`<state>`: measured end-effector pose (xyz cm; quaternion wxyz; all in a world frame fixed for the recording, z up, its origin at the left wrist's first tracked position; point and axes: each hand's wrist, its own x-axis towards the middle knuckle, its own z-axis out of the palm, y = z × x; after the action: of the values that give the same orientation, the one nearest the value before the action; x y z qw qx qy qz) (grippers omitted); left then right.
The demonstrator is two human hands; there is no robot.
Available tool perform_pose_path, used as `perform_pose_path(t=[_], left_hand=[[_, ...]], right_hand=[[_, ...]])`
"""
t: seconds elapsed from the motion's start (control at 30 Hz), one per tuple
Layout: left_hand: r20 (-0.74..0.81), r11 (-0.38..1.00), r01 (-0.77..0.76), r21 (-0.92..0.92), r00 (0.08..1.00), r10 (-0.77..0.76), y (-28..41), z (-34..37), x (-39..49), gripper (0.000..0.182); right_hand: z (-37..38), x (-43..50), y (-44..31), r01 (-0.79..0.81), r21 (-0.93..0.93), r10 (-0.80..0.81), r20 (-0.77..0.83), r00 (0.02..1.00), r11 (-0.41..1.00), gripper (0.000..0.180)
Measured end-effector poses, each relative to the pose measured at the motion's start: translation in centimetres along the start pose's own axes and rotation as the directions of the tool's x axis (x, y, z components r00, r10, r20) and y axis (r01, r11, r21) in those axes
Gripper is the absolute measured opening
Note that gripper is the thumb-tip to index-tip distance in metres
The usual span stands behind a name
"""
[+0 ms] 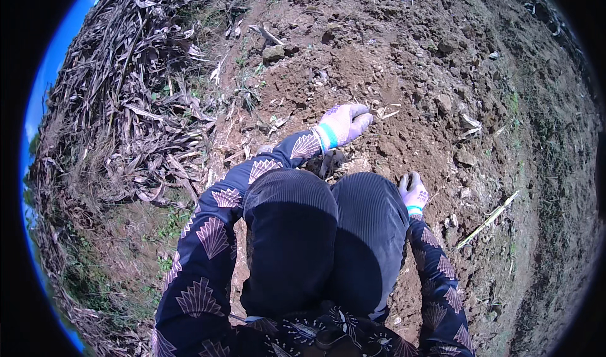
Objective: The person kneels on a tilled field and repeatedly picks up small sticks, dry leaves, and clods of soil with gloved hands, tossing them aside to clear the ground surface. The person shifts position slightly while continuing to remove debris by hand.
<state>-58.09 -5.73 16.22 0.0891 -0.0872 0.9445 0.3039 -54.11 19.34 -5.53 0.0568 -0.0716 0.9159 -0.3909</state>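
My left hand (pixel 344 124), in a pale glove with a turquoise cuff, reaches past my knees just over the loose brown soil (pixel 397 151). Its fingers are bent together, and their tips come close to some dry plant bits (pixel 387 112). Whether anything is pinched between them cannot be told. Beside my right knee, my right hand (pixel 415 191) wears a matching glove and is down at the soil with its fingers pointing forward. Its fingertips are small in view, so its grip cannot be made out.
Dry maize stalks and leaves (pixel 137 87) are heaped at the left. Ahead lies a clod (pixel 273 53); stones (pixel 443 102) dot the soil. A pale stalk (pixel 488 219) lies at the right. My bent knees (pixel 291 200) take up the lower middle.
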Motion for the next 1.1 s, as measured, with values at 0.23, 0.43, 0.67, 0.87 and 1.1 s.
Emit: perform_pose_path(t=[0.23, 0.43, 0.67, 0.87, 1.1], left_hand=[[0.226, 0.977, -0.196, -0.084, 0.951, 0.21, 8.2, 1.9, 3.6, 0.029], [0.071, 0.873, -0.303, -0.382, 0.932, 0.354, 10.9, 5.1, 8.9, 0.03], [0.153, 0.991, -0.133, -0.021, 0.979, 0.135, 7.3, 4.7, 9.8, 0.044], [0.155, 0.994, -0.083, 0.064, 0.985, 0.072, 2.2, 3.1, 11.1, 0.041], [-0.106, 0.967, 0.248, 0.048, 0.964, -0.242, -10.7, -5.8, 11.2, 0.039]], right_hand=[[1.2, -1.3, -1.6, -0.079, 0.032, 0.078, 0.024, 0.997, 0.996, 0.022], [0.1, 0.7, -0.6, -0.146, 0.018, 0.146, -0.012, 0.989, 0.989, 0.024], [-1.7, 1.2, -3.2, -0.409, -0.132, 0.43, 0.32, 0.844, 0.903, 0.028], [-4.5, -1.0, 1.0, -0.483, -0.017, 0.448, 0.405, 0.797, 0.875, 0.025], [-10.1, -2.2, 7.7, -0.681, 0.166, 0.57, 0.427, 0.702, 0.714, 0.022]])
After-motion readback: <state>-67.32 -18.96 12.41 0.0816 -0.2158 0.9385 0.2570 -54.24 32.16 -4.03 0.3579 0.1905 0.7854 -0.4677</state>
